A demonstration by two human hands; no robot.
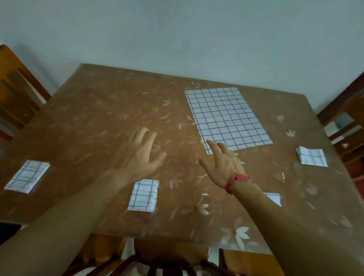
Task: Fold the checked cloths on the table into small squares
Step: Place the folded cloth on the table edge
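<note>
Folded square [275, 198], bench [92, 110] near edge: mostly hidden behind right forearm [289, 223]. Unfolded cloth [227, 119]: white, dark grid, flat, toward far right corner. Left hand [141, 156], right hand [222, 162]: fingers spread, released, grasping nothing.

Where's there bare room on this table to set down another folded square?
The far left of the table, beyond the left square and left of the unfolded cloth, is the widest bare patch. The near right corner is free too. Crowded: between that cloth and the right square.
</note>
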